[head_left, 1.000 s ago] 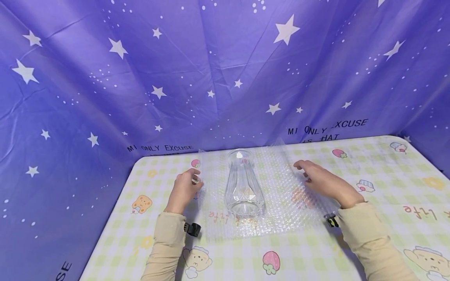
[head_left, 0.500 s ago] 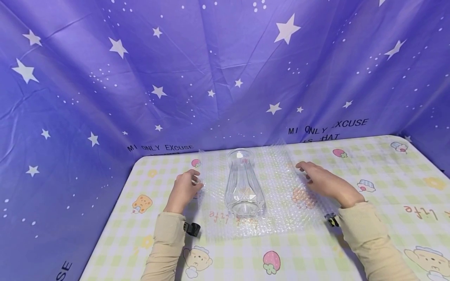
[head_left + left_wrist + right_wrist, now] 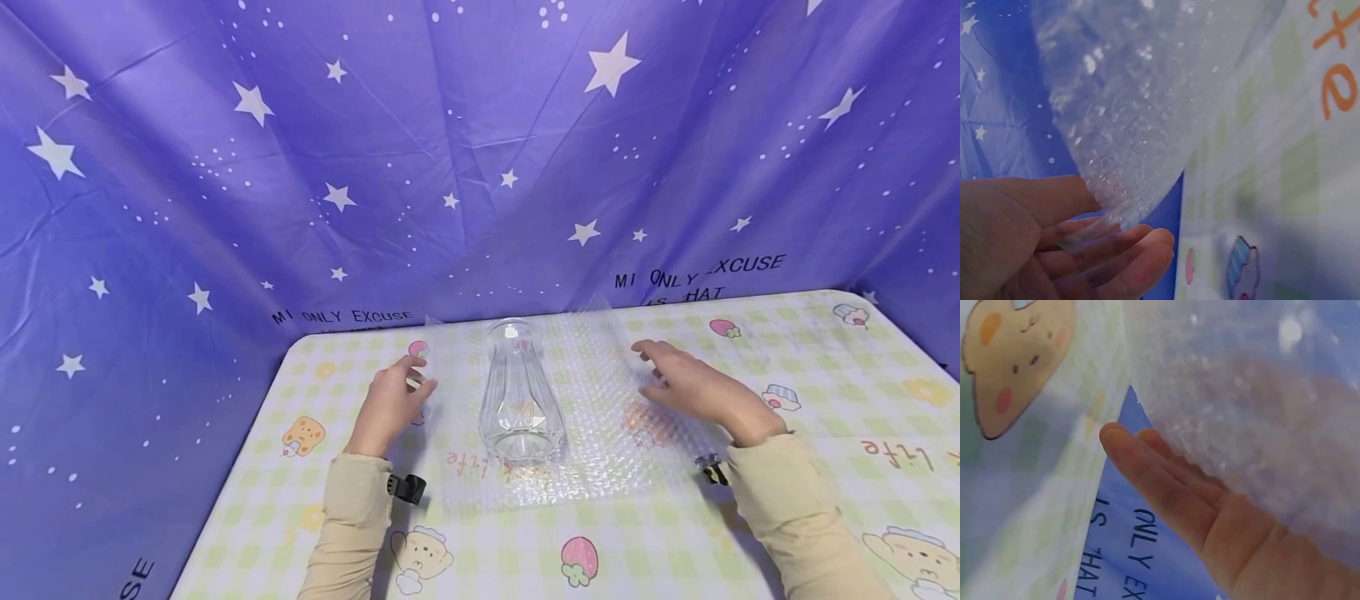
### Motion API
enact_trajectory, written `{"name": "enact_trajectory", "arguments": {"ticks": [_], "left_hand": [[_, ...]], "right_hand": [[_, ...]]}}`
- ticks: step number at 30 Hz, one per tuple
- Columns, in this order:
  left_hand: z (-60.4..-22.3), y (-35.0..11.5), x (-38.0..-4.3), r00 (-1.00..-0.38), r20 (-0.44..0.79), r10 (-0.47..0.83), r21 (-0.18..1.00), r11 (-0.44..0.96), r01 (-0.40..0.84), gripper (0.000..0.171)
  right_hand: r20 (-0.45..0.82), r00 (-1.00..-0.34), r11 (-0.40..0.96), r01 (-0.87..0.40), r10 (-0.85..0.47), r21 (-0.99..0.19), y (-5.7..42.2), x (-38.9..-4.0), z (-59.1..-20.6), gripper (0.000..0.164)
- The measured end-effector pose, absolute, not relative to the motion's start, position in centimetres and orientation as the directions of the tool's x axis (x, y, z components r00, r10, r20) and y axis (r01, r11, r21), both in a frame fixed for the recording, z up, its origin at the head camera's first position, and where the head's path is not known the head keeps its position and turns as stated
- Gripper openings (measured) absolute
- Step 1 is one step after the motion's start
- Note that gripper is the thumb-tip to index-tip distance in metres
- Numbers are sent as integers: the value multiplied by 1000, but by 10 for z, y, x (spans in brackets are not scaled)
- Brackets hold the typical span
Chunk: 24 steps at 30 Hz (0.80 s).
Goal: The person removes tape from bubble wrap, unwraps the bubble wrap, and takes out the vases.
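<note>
In the head view a clear faceted glass vase (image 3: 521,408) is at the middle of a sheet of bubble wrap (image 3: 600,450), its wide base nearer me and its narrower mouth farther away. My left hand (image 3: 392,400) is at the wrap's left edge, fingers loosely bent. The left wrist view has a drooping corner of bubble wrap (image 3: 1129,125) between the thumb and the relaxed fingers (image 3: 1141,269). On the right side my right hand (image 3: 693,385) hovers by the wrap's other edge, thumb apart from the fingers. Its fingers reach out straight beside the wrap (image 3: 1241,425) in the right wrist view.
A table with a green-and-white checked cover (image 3: 495,558), printed with cartoon figures, lies under everything. Behind its far edge hangs a purple-blue cloth (image 3: 420,167) with white stars. A small black camera (image 3: 407,489) sits at the left wrist.
The right thumb has moved away from the fingers, and that hand has shifted slightly. The left fingers have shifted a little. The vase stays in place.
</note>
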<state>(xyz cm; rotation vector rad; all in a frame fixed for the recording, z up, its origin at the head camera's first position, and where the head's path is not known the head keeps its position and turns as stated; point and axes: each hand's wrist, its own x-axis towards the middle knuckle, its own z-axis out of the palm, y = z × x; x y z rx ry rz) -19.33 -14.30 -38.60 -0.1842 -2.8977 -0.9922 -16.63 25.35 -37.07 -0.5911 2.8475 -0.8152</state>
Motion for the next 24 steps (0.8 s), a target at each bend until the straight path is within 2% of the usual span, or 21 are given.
{"name": "enact_trajectory", "arguments": {"ticks": [6, 11, 24], "left_hand": [[-379, -142, -192, -978, 174, 111, 581, 790, 193, 41], [-370, -141, -188, -981, 168, 100, 568, 803, 179, 43], [-352, -138, -179, -974, 205, 98, 545, 815, 196, 40]], "right_hand": [[-31, -936, 792, -280, -352, -543, 251, -158, -353, 63], [-17, -942, 799, -275, -336, -534, 249, -151, -339, 72], [17, -951, 797, -268, -309, -541, 239, -140, -321, 65]]}}
